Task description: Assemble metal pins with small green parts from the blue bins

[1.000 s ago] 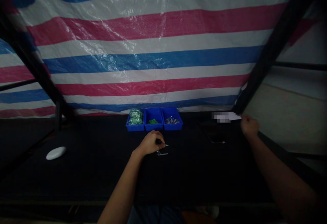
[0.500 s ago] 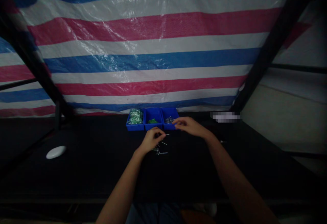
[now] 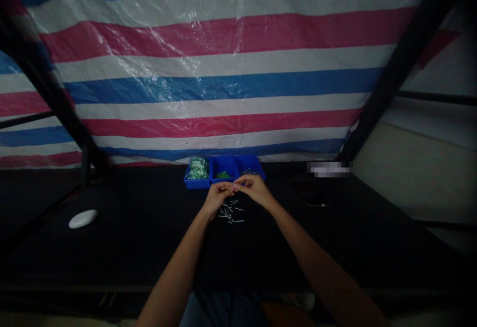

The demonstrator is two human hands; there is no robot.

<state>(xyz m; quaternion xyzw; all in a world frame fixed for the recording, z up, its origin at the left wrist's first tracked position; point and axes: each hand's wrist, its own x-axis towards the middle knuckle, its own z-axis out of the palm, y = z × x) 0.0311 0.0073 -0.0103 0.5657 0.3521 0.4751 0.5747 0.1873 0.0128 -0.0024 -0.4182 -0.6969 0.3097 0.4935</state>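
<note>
My left hand point(image 3: 219, 197) and my right hand point(image 3: 254, 189) meet at their fingertips just in front of the blue bins. Both are pinched closed around something too small and dark to make out. Thin silver metal pins point(image 3: 228, 211), perhaps screws, lie scattered on the black table below the hands. Behind my right hand, the right blue bin point(image 3: 257, 162) holds similar silver pieces point(image 3: 249, 171). Small green pieces point(image 3: 223, 174) lie in the middle blue bin point(image 3: 222, 162). Green items in clear plastic point(image 3: 198, 168) fill the left blue bin point(image 3: 197, 184).
A white, rounded object point(image 3: 83, 218) lies on the black table point(image 3: 141, 237) at the left. To the right is a dark flat object point(image 3: 313, 195), with a blurred pale item point(image 3: 330, 169) behind it. Striped plastic sheeting point(image 3: 223, 86) and dark frame posts point(image 3: 391, 68) stand behind.
My right hand has moved left and toward me from the right bin, and its fingers now meet those of my left hand. The left hand has stayed near the pins.
</note>
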